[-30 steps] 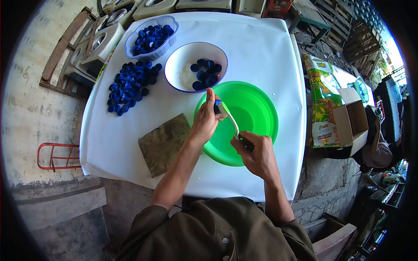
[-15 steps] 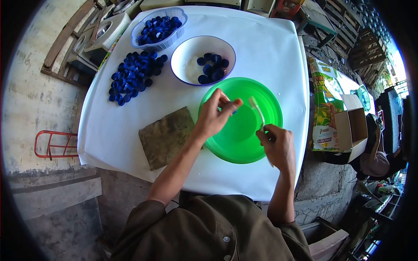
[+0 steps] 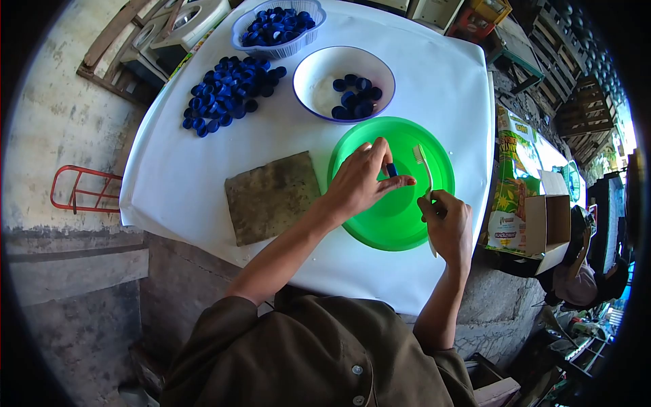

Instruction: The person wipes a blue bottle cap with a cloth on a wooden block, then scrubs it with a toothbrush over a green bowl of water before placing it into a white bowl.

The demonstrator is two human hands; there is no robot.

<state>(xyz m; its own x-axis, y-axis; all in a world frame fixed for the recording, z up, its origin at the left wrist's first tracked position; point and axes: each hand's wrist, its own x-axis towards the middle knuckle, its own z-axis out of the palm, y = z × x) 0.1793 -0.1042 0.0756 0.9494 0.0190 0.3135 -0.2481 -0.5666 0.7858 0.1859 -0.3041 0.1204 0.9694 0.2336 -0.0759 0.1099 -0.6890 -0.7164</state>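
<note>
Over the green basin [image 3: 380, 234], my left hand [image 3: 363, 178] pinches a blue bottle cap [image 3: 391, 169] between thumb and fingers. My right hand [image 3: 449, 227], at the basin's right rim, is closed round the handle of a toothbrush [image 3: 427, 166], its bristles pointing up and away from me. The brush and the cap are apart. Just beyond the basin stands a white bowl [image 3: 313, 74] with a blue rim, several blue caps [image 3: 349, 100] in its right part. A pile of blue caps [image 3: 227, 95] lies on the table to the left.
A pale plastic basket [image 3: 281, 49] full of blue caps stands at the far left of the white-covered table [image 3: 447, 81]. A worn flat slab [image 3: 271, 197] lies left of the basin. Right of the table are a cardboard box [image 3: 548, 224] and a person [image 3: 576, 281].
The view has shifted, moving the table items in the frame. My left hand has turned, and the blue cap in it shows more plainly. The toothbrush stays in my right hand.
</note>
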